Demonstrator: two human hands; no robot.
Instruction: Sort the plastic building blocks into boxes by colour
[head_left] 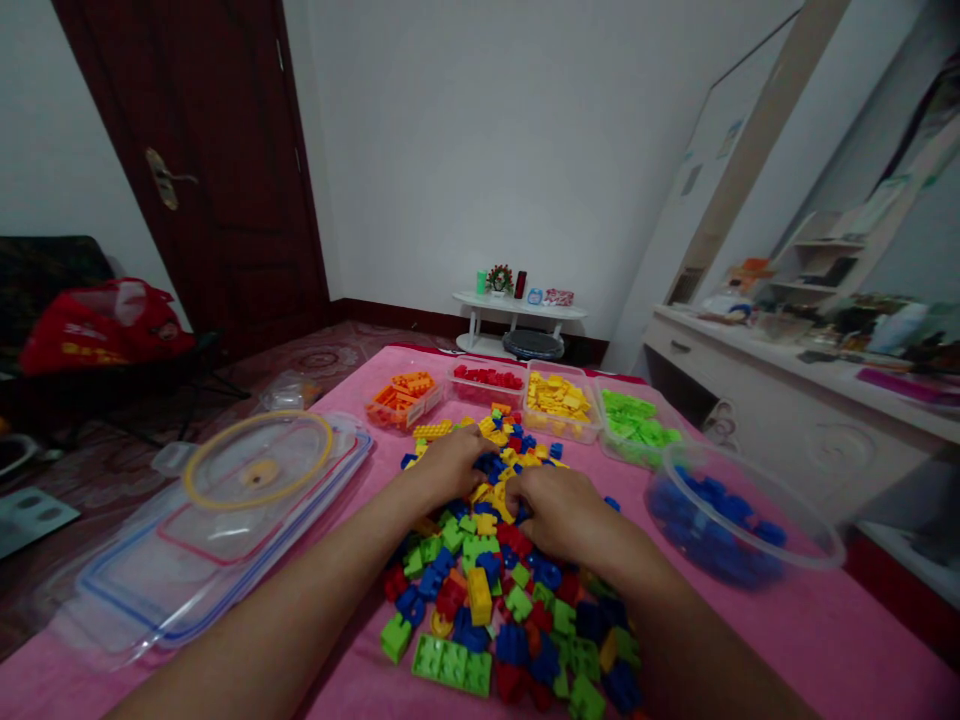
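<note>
A mixed heap of toy building blocks (pixel 480 550) in yellow, blue, green, red and orange lies on the pink cloth (pixel 352 650). My left hand (pixel 452 466) reaches into its far part, fingers curled down among blue and yellow blocks; whatever they grip is hidden. Close by on the right, my right hand (pixel 562 508) bends its fingers around a yellow block (pixel 500 502) in the heap. Near the front lie a long green block (pixel 452 665) and an upright yellow block (pixel 479 597).
Behind the heap stand clear containers of orange blocks (pixel 401 400), red blocks (pixel 489 377), yellow blocks (pixel 557 397) and green blocks (pixel 637 420). A round tub (pixel 814 555) with blue blocks is at right. Stacked clear lids (pixel 225 550) lie at left.
</note>
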